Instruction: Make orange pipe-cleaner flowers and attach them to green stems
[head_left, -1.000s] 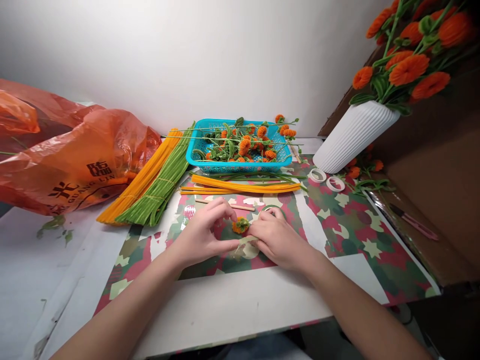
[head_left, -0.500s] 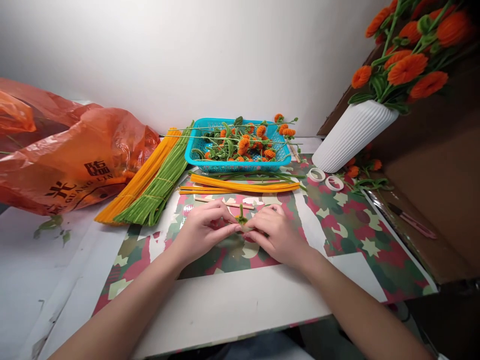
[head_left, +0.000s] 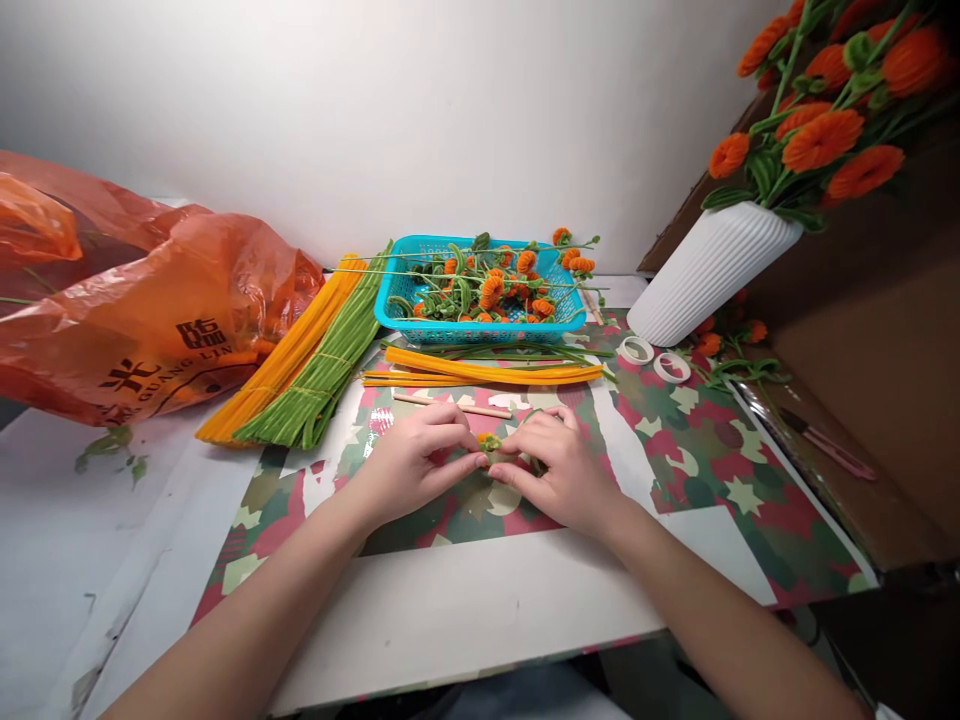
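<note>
Between my fingertips is a small yellow and green fuzzy piece (head_left: pixel 489 443), partly hidden by the fingers. My left hand (head_left: pixel 424 460) pinches it from the left side. From the right, my right hand (head_left: pixel 551 465) is closed on the same piece, thumb and forefinger together. A thin wooden stick (head_left: pixel 450 405) lies just beyond both hands. Farther back, orange-yellow fuzzy stems (head_left: pixel 495 372) lie across the patterned mat (head_left: pixel 690 450).
A blue basket (head_left: pixel 480 332) holds orange flowers and green stems. Yellow bundle (head_left: pixel 285 350), green bundle (head_left: pixel 322 375) and orange bag (head_left: pixel 172 310) are at left. Right: white vase (head_left: pixel 712 270) with flowers, tape rolls (head_left: pixel 671 368), pink-handled cutter (head_left: pixel 836 447).
The green strand that stood up from the piece no longer points upward, and more yellow shows between my fingertips. The whole view has shifted slightly.
</note>
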